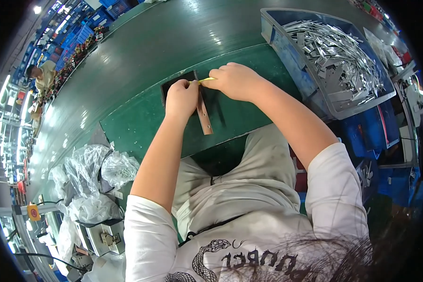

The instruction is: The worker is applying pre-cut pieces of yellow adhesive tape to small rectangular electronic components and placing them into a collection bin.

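Note:
My left hand (pixel 181 98) is closed in a pinch at the edge of a dark square block (pixel 190 75) on the green work surface. Its fingertips meet one end of a thin yellow stick-like piece (pixel 206 80), and what they pinch is mostly hidden. Closed round the piece's other end is my right hand (pixel 238 82). From the block toward me runs a flat copper-coloured bar (pixel 204 115) with small holes, its far end hidden beside my left hand.
A blue-grey bin (pixel 310 77) heaped with thin shiny metal strips (pixel 348 61) stands at the right. Clear plastic bags (pixel 87 174) lie at the left. A wide green conveyor belt (pixel 141 51) curves past the far side. A person (pixel 44 77) sits far left near blue crates.

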A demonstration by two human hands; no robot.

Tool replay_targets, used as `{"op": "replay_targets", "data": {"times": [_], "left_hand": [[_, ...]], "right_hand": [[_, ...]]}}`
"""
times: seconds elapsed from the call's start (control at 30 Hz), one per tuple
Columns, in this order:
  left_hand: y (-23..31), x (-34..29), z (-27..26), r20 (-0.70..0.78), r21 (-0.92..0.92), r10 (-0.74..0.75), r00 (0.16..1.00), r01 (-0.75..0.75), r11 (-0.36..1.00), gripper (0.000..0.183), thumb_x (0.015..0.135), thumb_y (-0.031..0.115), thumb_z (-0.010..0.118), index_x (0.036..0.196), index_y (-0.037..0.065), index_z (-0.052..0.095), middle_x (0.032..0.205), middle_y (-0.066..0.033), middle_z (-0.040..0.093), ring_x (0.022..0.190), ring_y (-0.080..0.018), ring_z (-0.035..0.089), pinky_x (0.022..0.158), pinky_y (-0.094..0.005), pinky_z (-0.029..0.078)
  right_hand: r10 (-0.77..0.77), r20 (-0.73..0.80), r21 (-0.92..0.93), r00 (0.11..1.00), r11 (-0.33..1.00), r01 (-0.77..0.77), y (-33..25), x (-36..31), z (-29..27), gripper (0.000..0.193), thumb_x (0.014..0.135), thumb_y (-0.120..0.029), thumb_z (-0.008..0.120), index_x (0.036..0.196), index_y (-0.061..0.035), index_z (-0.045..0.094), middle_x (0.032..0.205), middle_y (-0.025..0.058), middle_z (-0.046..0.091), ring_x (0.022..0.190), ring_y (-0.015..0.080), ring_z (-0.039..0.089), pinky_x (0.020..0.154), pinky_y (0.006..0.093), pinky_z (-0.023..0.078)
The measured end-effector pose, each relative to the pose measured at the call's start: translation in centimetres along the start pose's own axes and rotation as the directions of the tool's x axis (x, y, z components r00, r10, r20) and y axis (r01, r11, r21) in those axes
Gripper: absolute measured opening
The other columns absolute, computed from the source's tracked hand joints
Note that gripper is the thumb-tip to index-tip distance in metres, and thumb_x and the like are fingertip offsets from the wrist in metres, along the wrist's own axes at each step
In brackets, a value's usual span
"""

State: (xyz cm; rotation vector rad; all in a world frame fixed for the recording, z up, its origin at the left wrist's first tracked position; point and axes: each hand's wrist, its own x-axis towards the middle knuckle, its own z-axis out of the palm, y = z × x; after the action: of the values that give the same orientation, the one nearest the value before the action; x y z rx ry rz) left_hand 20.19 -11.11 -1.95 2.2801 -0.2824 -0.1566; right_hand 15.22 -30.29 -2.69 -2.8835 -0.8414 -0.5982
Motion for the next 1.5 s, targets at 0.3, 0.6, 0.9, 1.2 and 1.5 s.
{"op": "replay_targets", "data": {"times": [0.3, 0.6, 0.9, 1.2, 1.5], "left_hand": [[-0.2, 0.5, 0.7, 0.001, 0.040, -0.034, 0.999, 0.034, 0.999, 0.036, 0.095, 0.032, 0.059, 0.097, -0.002, 0.070, 0.079, -0.0122, 0.068, 0.073, -0.0222, 0.064, 0.071, -0.0351, 0.050], [0.1, 0.9, 0.4, -0.021, 0.118, -0.090, 0.996, 0.092, 0.989, 0.039, 0.093, 0.035, 0.056, 0.100, -0.001, 0.070, 0.095, -0.0195, 0.071, 0.092, -0.0338, 0.068, 0.084, -0.0407, 0.051], [0.3, -0.6, -0.9, -0.015, -0.226, -0.063, 0.998, 0.058, 0.972, 0.033, 0.098, 0.029, 0.057, 0.099, -0.003, 0.066, 0.088, -0.0118, 0.070, 0.081, -0.0194, 0.065, 0.072, -0.0339, 0.049], [-1.7, -10.7, -3.2, 0.306, -0.865, 0.108, 0.946, 0.228, 0.446, 0.020, 0.103, 0.019, 0.044, 0.087, 0.007, 0.047, 0.065, -0.0068, 0.052, 0.066, -0.0186, 0.053, 0.066, -0.0303, 0.042], [-2.8, -14.2, -1.6, 0.386, -0.862, 0.360, 0.849, 0.193, 0.469, 0.016, 0.097, 0.010, 0.050, 0.083, 0.006, 0.045, 0.061, -0.0060, 0.052, 0.061, -0.0166, 0.053, 0.061, -0.0290, 0.046]], "right_hand": [[0.019, -0.003, 0.005, 1.000, 1.000, -0.019, 0.7, -0.5, 1.0, 0.035, 0.094, -0.016, 0.050, 0.124, -0.0254, 0.066, 0.091, 0.0059, 0.063, 0.083, 0.0267, 0.065, 0.076, 0.0376, 0.052], [0.094, -0.002, 0.011, 0.996, 0.995, -0.094, 1.6, -0.9, 1.7, 0.033, 0.087, -0.008, 0.056, 0.116, -0.0180, 0.070, 0.094, 0.0052, 0.064, 0.087, 0.0273, 0.066, 0.076, 0.0409, 0.053], [0.178, 0.101, -0.146, 0.979, 0.976, -0.163, 0.3, -5.0, 1.2, 0.035, 0.088, -0.018, 0.059, 0.121, -0.0176, 0.068, 0.106, 0.0050, 0.065, 0.102, 0.0241, 0.063, 0.087, 0.0412, 0.045], [0.597, -0.213, 0.154, 0.773, 0.802, -0.577, -10.1, -12.6, -0.8, 0.045, 0.081, -0.020, 0.072, 0.124, -0.0110, 0.062, 0.127, 0.0080, 0.057, 0.119, 0.0281, 0.052, 0.101, 0.0453, 0.036], [0.522, -0.040, 0.665, 0.852, 0.650, -0.368, -14.9, -12.4, -2.8, 0.037, 0.084, -0.014, 0.072, 0.119, -0.0048, 0.061, 0.122, 0.0142, 0.058, 0.112, 0.0320, 0.057, 0.093, 0.0397, 0.047]]}}
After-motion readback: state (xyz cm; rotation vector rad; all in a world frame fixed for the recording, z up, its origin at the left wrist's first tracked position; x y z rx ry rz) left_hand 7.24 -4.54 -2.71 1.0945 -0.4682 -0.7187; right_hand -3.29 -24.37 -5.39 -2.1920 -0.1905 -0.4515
